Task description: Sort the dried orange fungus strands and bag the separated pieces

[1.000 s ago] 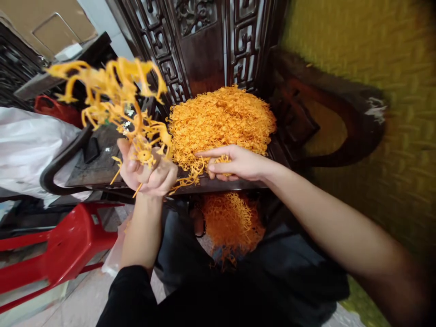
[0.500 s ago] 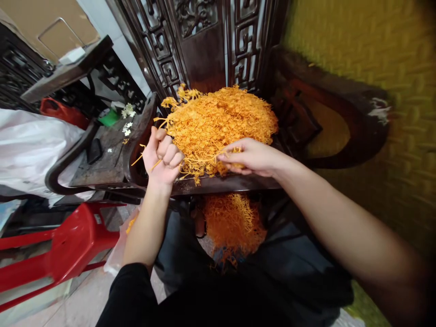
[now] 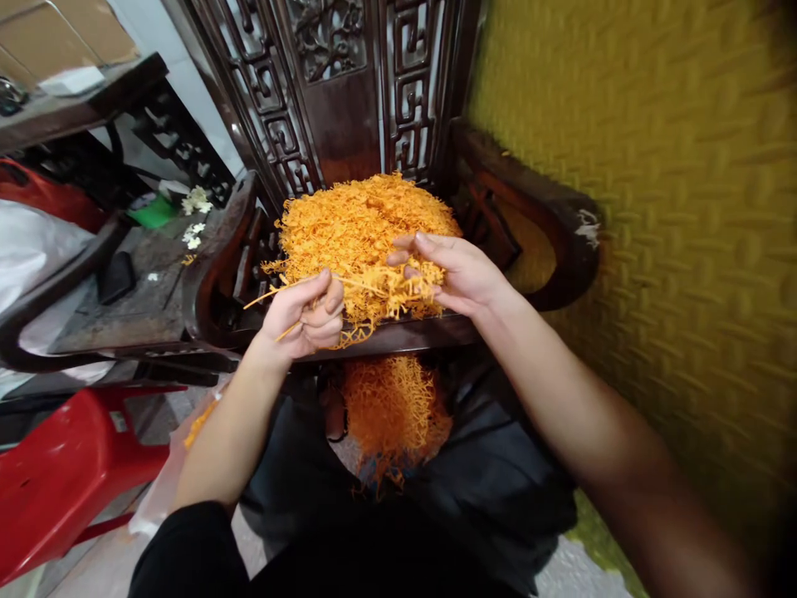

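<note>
A large heap of thin, branching orange strands (image 3: 361, 220) lies on a dark carved wooden chair seat in front of me. My left hand (image 3: 310, 314) is closed at the near left of the heap, with thumb and fingers pinching a long orange stem (image 3: 265, 296) whose end sticks out to the left. From that hand the stem runs right to a frilly orange cluster (image 3: 404, 286). Beside the cluster is my right hand (image 3: 464, 270), its fingers apart and slightly curled; some fingertips are behind the strands. What the strands are made of I cannot tell.
Below the seat, between my legs, a second orange tangle (image 3: 398, 407) hangs or lies. To the left stand a red plastic stool (image 3: 62, 473) and another wooden seat bearing a black phone-like object (image 3: 116, 277) and white flowers (image 3: 197, 201). A yellow woven-pattern surface (image 3: 653, 208) is at right.
My left hand has turned from a raised fist to a pinch with the stem pointing right. My right hand has opened its fingers beside the cluster. The view has shifted to the right.
</note>
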The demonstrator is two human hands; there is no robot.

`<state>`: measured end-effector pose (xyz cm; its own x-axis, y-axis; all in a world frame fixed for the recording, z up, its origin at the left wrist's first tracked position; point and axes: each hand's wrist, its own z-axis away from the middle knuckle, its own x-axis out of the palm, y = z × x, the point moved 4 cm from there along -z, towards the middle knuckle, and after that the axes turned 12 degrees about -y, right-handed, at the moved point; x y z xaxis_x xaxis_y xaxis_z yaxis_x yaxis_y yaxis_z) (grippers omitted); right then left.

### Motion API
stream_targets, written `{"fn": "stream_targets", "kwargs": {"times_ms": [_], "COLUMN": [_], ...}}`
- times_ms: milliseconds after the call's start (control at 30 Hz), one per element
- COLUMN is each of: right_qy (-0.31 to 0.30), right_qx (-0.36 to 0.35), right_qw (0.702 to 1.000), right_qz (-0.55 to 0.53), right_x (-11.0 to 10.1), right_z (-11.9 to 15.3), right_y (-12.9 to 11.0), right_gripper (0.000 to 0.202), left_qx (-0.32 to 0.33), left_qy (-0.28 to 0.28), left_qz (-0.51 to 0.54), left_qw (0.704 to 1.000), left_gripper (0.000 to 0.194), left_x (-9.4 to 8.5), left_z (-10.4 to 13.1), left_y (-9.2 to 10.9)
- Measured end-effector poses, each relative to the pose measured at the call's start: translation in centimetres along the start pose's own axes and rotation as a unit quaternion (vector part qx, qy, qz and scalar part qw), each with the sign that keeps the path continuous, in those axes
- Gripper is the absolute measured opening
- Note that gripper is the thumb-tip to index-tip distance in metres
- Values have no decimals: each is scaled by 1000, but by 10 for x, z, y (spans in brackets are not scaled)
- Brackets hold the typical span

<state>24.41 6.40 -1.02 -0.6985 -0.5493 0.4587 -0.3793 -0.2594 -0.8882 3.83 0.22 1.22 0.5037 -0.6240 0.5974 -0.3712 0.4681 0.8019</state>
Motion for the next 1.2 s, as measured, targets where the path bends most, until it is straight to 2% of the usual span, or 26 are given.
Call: {"fn": "stream_targets", "kwargs": {"times_ms": [100,167,233,267,333,433,500,600,833,1000,1100,1200], "right_qy": [-92,-177,-224,-219,-172,-83,-47,-30,5,16,-14,-63], "right_qx": [55,88,87,69,7,-91,-127,-159,-190,-184,-209,-245], "right_qw": [994,980,967,964,956,918,894,873,861,862,861,868], "right_qz": [-1,29,87,132,239,377,427,459,472,472,464,427], "right_x": [8,20,30,33,38,41,42,41,37,38,42,48], "right_z": [2,2,1,0,-3,-5,-4,-2,-5,-11,-10,-7], "right_y": [7,16,23,25,24,19,18,18,17,23,24,22], "right_gripper": [66,71,68,62,46,30,29,25,20,25,23,21], "left_qx": [-67,-79,-74,-65,-38,4,22,45,84,66,35,19], "left_qy": [-33,-24,8,31,88,174,225,262,273,218,183,188], "left_qz": [-12,-36,-69,-92,-151,-251,-285,-265,-133,-108,-104,-96], "left_qw": [997,996,995,993,984,952,931,927,949,968,977,977], "left_gripper": [40,40,43,45,51,52,46,39,33,43,44,43], "left_x": [-3,-5,-7,-9,-12,-15,-18,-23,-25,-21,-22,-22], "left_z": [-2,-6,-11,-13,-16,-16,-14,-11,-9,-12,-11,-9], "left_y": [-6,-9,-11,-11,-10,-7,-5,-4,-4,-9,-12,-12]}}
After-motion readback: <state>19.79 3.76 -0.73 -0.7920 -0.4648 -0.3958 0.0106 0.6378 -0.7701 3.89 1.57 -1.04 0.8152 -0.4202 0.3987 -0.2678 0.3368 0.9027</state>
